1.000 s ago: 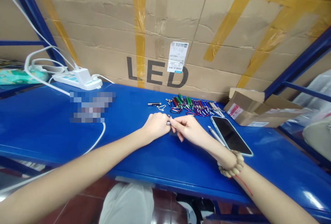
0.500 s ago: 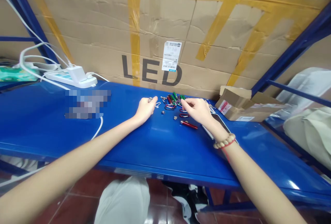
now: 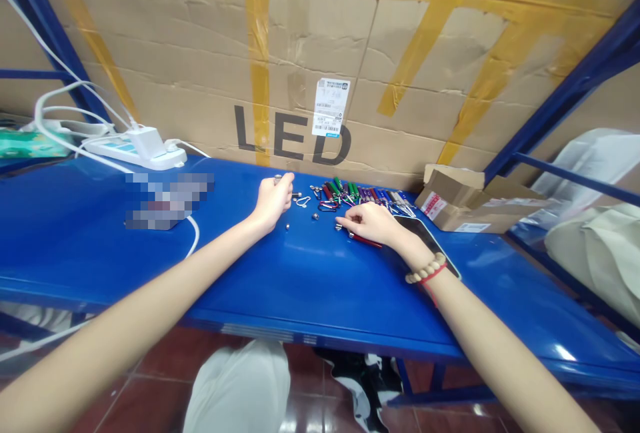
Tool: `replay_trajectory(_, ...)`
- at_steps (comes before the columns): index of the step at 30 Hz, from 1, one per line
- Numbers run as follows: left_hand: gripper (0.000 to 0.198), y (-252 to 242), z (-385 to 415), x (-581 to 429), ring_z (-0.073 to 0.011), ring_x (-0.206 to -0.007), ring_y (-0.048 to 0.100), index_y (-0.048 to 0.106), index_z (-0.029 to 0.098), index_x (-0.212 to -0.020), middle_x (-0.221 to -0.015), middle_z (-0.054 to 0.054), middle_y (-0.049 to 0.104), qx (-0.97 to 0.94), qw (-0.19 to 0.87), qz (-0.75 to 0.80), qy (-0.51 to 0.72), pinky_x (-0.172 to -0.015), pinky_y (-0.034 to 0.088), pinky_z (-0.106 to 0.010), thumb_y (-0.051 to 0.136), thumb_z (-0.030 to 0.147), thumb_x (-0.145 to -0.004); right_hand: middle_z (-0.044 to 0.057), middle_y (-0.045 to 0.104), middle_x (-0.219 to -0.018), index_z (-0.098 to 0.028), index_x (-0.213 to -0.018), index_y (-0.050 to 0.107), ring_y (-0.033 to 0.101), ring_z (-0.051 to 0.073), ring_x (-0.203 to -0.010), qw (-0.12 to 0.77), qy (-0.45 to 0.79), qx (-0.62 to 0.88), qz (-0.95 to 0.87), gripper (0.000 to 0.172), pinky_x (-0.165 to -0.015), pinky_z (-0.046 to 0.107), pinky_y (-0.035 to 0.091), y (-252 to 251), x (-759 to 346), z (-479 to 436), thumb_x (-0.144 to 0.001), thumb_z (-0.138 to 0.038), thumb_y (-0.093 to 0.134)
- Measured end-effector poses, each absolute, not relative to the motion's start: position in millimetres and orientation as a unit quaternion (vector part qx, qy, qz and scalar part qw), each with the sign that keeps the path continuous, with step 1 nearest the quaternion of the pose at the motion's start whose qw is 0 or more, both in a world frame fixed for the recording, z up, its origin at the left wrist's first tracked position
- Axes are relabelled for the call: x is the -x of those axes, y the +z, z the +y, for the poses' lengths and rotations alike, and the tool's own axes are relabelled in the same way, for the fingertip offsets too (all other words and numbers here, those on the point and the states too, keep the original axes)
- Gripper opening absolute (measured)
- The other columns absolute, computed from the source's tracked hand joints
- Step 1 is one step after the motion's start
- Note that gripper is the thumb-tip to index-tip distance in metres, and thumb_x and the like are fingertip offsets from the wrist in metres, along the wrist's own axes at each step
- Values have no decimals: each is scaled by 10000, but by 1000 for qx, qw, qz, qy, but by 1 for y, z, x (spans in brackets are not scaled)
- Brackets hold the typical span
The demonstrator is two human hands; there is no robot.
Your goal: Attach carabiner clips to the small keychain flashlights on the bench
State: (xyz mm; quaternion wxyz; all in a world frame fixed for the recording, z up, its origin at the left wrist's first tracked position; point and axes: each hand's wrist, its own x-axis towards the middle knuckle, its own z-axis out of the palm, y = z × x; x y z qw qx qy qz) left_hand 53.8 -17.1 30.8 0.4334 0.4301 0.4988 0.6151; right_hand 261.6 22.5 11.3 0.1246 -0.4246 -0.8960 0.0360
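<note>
My left hand (image 3: pixel 273 205) is closed in a fist around a small tube with a silver end (image 3: pixel 278 178) showing at the top; the rest is hidden by my fingers. Beside it lie a white carabiner clip (image 3: pixel 303 201) and a small silver piece (image 3: pixel 287 226). My right hand (image 3: pixel 371 223) is low over the table, thumb and forefinger pinching at small silver metal pieces (image 3: pixel 339 227). Under this hand lies a red metal tube (image 3: pixel 367 241), partly covered. Another small round metal piece (image 3: pixel 315 216) sits between my hands.
Behind my hands is a row of coloured tubes with clips (image 3: pixel 350 191). A phone (image 3: pixel 434 244) lies beside my right wrist. An open small carton (image 3: pixel 467 210) stands right, a power strip (image 3: pixel 167 157) left. A large cardboard box (image 3: pixel 200 53) backs the blue table (image 3: pixel 300 286).
My left hand has moved slightly left and turned, and a small silver piece now lies below it. My right hand has come down and left from the clips to the small silver pieces.
</note>
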Motion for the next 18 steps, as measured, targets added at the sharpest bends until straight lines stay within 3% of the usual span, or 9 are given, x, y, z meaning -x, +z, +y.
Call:
replay_trajectory(4, 366, 35, -16, -50, -9, -324, 169, 206, 198, -509, -376, 102, 188, -418, 423, 491, 637, -340, 124, -152, 429, 220, -799, 32, 639, -704, -185, -712, 634, 562, 146, -657, 203, -3, 411, -889, 413, -588, 248, 360, 14, -250, 9, -905, -430, 363)
replay_trajectory(7, 362, 37, -17, -53, -9, -322, 170, 210, 198, -508, -375, 103, 186, -410, 429, 479, 647, -341, 132, -152, 426, 219, -797, 86, 639, -1000, -180, -1008, 635, 570, 188, -923, 258, -17, 334, -907, 337, -814, 303, 409, 13, -230, -14, -906, -389, 391)
replay_trajectory(11, 364, 39, -19, -61, -7, -319, 175, 230, 194, -494, -370, 101, 194, -409, 440, 473, 644, -337, 146, -151, 431, 219, -797, 93, 469, -1331, -235, -1300, 456, 425, 232, -1204, 200, 2, 241, -950, 448, -975, 411, 351, 6, -205, -44, -900, -428, 397)
replay_trajectory(18, 379, 40, -21, -67, -7, -335, 188, 233, 192, -482, -387, 90, 202, -428, 441, 473, 631, -342, 175, -148, 444, 226, -796, 83, 403, -1400, -249, -1370, 368, 315, 251, -1307, 150, 5, 243, -958, 530, -1041, 484, 270, 0, -199, -44, -899, -492, 356)
